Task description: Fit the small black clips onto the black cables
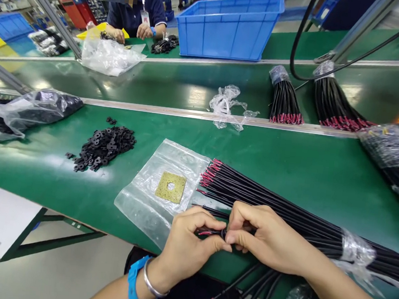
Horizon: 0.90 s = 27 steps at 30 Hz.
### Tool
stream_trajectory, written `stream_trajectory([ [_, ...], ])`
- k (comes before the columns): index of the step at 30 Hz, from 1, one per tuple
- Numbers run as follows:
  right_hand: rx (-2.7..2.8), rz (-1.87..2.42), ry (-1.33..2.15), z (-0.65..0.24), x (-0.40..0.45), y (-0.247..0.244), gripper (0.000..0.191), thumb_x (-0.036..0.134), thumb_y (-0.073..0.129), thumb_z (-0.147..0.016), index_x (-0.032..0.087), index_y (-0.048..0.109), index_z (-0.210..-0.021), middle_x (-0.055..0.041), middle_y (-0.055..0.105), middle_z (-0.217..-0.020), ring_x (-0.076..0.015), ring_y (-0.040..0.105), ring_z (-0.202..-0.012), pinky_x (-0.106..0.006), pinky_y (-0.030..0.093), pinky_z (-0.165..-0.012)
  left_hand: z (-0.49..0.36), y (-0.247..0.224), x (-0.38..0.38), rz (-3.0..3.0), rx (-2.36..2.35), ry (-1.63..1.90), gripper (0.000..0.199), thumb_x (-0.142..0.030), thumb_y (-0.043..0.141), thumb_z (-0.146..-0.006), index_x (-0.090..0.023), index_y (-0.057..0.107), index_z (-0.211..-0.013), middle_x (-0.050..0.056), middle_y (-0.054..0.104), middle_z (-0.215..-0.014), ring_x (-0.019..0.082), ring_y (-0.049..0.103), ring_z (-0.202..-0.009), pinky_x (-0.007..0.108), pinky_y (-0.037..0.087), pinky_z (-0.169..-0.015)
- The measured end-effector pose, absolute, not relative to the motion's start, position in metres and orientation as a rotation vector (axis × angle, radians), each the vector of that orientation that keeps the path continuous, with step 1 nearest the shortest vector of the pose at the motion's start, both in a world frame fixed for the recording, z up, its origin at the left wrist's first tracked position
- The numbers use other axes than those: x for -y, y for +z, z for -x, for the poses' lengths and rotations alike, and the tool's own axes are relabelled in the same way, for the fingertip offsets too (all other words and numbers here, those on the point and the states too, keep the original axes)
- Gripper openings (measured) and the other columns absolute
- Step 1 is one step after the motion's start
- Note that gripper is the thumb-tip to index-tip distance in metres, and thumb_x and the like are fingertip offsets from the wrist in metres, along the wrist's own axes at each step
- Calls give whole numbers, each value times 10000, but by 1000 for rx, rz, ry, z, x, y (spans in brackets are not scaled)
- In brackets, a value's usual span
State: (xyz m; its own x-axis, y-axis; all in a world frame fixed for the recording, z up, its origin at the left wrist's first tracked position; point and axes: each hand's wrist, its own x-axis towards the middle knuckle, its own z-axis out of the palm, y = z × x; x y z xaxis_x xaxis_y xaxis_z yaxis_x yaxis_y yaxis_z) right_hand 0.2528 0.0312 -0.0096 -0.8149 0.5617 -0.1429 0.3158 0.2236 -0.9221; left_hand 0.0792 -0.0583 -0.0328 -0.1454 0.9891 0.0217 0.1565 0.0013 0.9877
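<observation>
My left hand [193, 239] pinches the end of a black cable with a red tip [206, 233]. Thumb and fingers of my right hand [265, 235] close on the same cable just to the right. A small black part [223, 234] sits on the cable between both sets of fingertips, mostly hidden by them. Beneath and behind my hands lies a bundle of black cables [273, 195] with red ends, tied with clear film [356, 248]. Several loose cables [235, 284] hang below my right hand. Left of the bundle, a yellow square pad [170, 187] with a hole rests on a clear plastic bag [145, 193].
A pile of small black parts [105, 146] lies on the green table [173, 127]. Farther back are crumpled film [229, 105], cable bundles [286, 99] and a blue bin [226, 28]. Bagged items [28, 112] lie at left. A co-worker [138, 14] sits opposite.
</observation>
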Motion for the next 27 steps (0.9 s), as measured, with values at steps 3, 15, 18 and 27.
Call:
stream_trajectory([
  [3, 2343, 835, 1563, -252, -32, -11, 208, 284, 612, -879, 211, 490, -726, 52, 556, -585, -92, 522, -524, -206, 366, -486, -74, -36, 65, -1133, -1368, 1165, 384, -227, 875, -640, -195, 703, -982, 34, 725, -866, 170, 705, -787, 258, 592, -704],
  [15, 2566, 641, 833, -247, -23, -15, 136, 217, 507, -961, 185, 629, -910, -27, 654, -809, -133, 602, -735, -252, 462, -680, -68, -18, 92, -1630, -1075, 881, 259, -140, 752, -755, -228, 746, -999, 73, 772, -993, 193, 738, -879, 255, 592, -819],
  [18, 2620, 700, 313, -234, -12, -31, 214, 162, 430, -968, 163, 625, -881, -60, 626, -798, -176, 592, -743, -288, 447, -652, -65, -7, 94, -1643, -961, 769, 358, -168, 760, -772, -260, 727, -1116, 62, 763, -1086, 191, 740, -943, 241, 577, -878],
  [27, 2607, 593, 8, -227, -8, -46, 293, 176, 391, -972, 201, 515, -707, -36, 504, -677, -189, 471, -610, -355, 344, -638, 67, 11, 62, -1797, -2257, 876, 161, -264, 595, -891, -222, 725, -975, 65, 747, -937, 207, 701, -822, 344, 559, -803],
])
